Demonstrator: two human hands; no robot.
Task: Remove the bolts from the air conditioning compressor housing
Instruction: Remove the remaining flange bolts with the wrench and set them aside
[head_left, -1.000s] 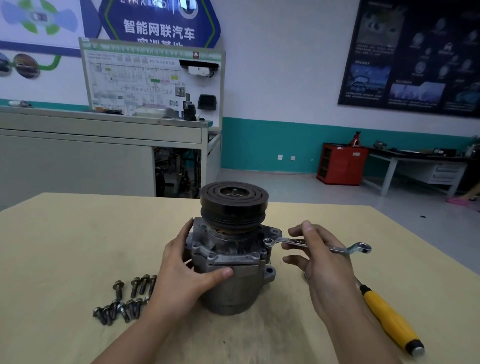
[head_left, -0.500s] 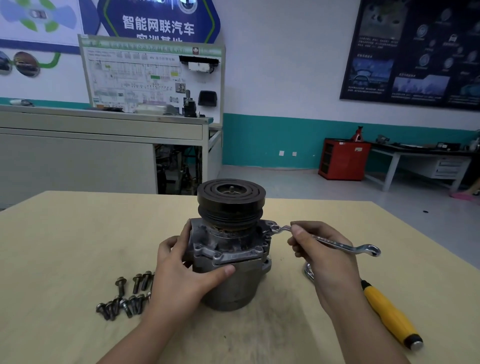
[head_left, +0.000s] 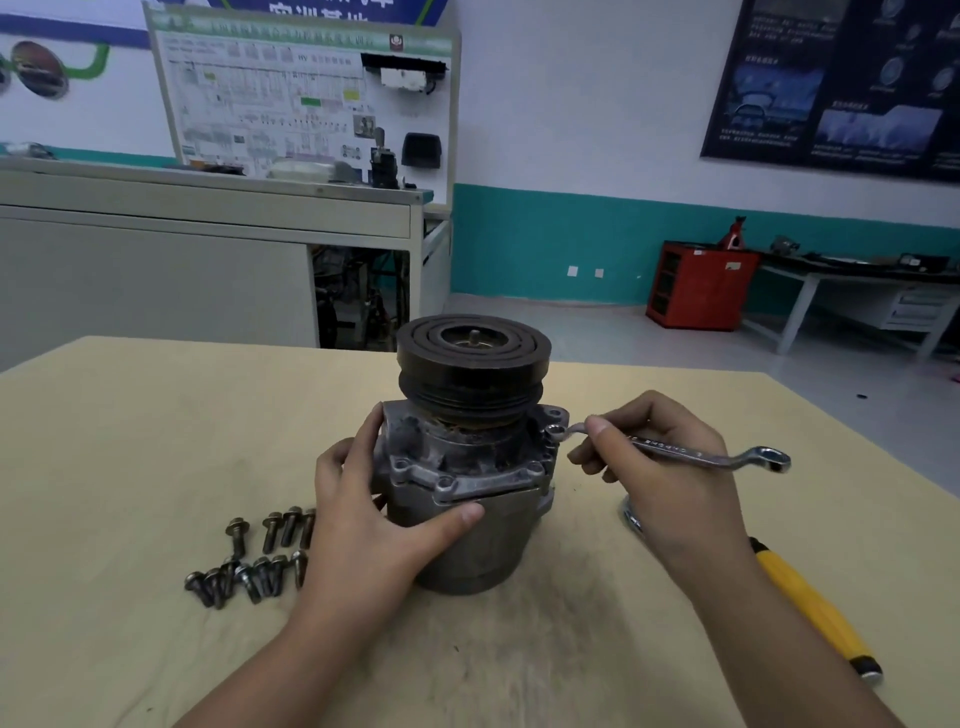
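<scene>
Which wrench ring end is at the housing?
The ring end left of the right hand, at the compressor housing flange; the other end hangs free rightward.

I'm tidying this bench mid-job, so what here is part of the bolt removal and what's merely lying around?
In the job:
compressor, gripped by the left hand
wrench, pinched by the right hand, ring end at the compressor's right flange
loose bolts to its left

Lying about:
yellow-handled tool at the right
red cabinet by the far wall
</scene>
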